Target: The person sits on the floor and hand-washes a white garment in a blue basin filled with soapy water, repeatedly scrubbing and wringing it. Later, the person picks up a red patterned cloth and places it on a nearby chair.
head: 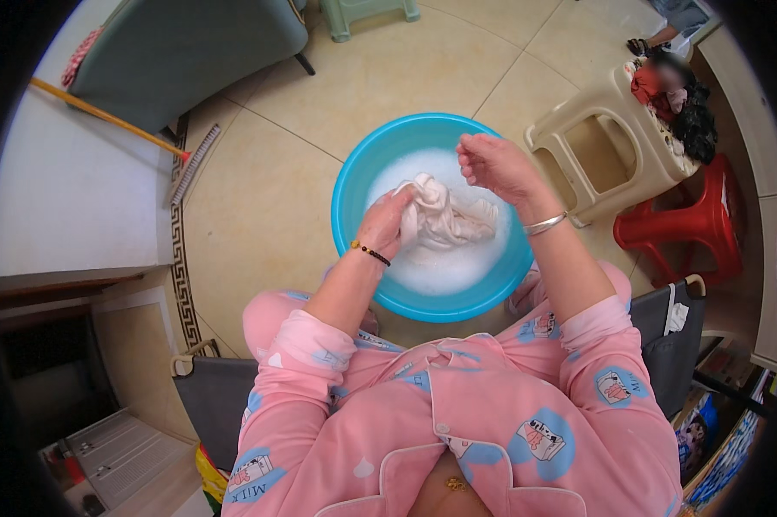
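Observation:
A round blue plastic basin (356,258) stands on the tiled floor between my knees. White soap suds (427,274) cover the water in it. My left hand (388,220) grips one end of a wet, off-white cloth (450,220), bunched and twisted above the foam. The cloth's other end trails to the right over the suds. Raised above the basin's right side, my right hand (495,165) is apart from the cloth. Its fingers are curled in, and nothing shows in them.
A beige plastic stool (556,136) bearing clothes and a black bag (695,132) stands right, beside a red stool (686,223). A floor brush (195,165) leans at left near a grey-green sofa (188,52). Another person's hand (639,46) shows at top right.

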A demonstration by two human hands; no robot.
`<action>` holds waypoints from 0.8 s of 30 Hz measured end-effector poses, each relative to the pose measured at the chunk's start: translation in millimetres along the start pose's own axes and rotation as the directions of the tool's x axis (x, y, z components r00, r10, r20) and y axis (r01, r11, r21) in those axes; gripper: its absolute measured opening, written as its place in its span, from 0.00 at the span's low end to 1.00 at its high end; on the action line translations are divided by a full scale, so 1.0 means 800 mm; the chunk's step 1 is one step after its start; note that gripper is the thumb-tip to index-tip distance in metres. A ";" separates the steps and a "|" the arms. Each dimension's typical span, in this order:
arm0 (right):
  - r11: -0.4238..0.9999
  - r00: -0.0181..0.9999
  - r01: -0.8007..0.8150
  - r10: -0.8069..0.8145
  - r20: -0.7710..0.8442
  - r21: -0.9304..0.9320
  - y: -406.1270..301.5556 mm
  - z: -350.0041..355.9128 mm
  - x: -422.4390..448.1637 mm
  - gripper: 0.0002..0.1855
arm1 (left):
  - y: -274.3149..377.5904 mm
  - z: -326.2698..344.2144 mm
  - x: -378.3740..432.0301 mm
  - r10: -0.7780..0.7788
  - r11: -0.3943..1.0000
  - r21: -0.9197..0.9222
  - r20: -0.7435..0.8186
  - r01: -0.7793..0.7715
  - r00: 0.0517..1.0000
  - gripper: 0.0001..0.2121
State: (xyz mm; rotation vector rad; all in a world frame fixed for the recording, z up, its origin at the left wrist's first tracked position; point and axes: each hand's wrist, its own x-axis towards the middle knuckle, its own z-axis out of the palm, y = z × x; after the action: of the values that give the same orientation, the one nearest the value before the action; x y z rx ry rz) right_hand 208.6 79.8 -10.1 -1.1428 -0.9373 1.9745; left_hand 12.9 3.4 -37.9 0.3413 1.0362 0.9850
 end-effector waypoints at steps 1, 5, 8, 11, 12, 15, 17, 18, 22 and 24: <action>1.000 1.000 0.015 -0.015 0.001 0.015 -0.001 -0.002 0.000 0.12 | -0.001 -0.001 0.001 -0.001 1.000 0.011 -0.001 0.001 1.000 0.12; 0.999 1.000 0.001 -0.001 -0.011 -0.048 -0.002 0.001 -0.002 0.11 | -0.007 -0.010 0.007 0.004 1.000 0.008 0.012 -0.004 1.000 0.12; 0.987 0.999 -0.033 0.028 -0.036 -0.157 0.002 0.011 -0.005 0.11 | -0.006 -0.008 0.007 -0.001 0.998 0.057 0.054 -0.002 0.999 0.13; 0.952 0.998 -0.031 0.015 -0.056 -0.304 0.001 0.025 -0.010 0.12 | -0.012 -0.007 0.007 0.005 0.986 0.165 0.067 -0.016 0.998 0.14; 0.935 0.999 -0.013 -0.005 -0.048 -0.355 0.004 0.023 -0.008 0.12 | -0.017 -0.011 0.014 0.023 0.974 0.224 0.059 -0.036 0.998 0.14; 0.470 0.960 0.220 -0.260 0.104 -0.855 0.045 0.001 0.010 0.16 | -0.024 -0.013 0.024 0.069 0.900 0.420 0.117 -0.112 0.991 0.15; 0.200 0.936 0.294 -0.259 0.239 -0.935 0.054 0.014 0.001 0.18 | -0.029 -0.025 0.033 0.245 0.623 0.710 0.222 -0.328 0.944 0.20; 0.365 0.932 0.359 -0.193 0.307 -0.859 0.039 0.023 -0.005 0.17 | -0.033 -0.034 0.035 0.325 0.431 0.799 0.296 -0.419 0.898 0.22; 0.190 0.907 0.287 -0.368 0.203 -0.939 0.025 0.026 -0.018 0.15 | -0.037 -0.007 0.014 0.535 -0.256 0.855 0.513 -0.450 0.671 0.26; 0.076 0.949 0.194 -0.269 0.167 -0.978 0.031 0.029 -0.015 0.14 | -0.035 -0.001 0.015 0.476 -0.270 0.822 0.566 -0.501 0.673 0.23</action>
State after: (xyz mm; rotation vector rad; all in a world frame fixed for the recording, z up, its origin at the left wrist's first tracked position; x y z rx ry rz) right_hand 188.2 51.4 -17.0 -1.5051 -2.4540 0.7522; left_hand 28.6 -2.4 -63.1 2.2767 1.4952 0.6998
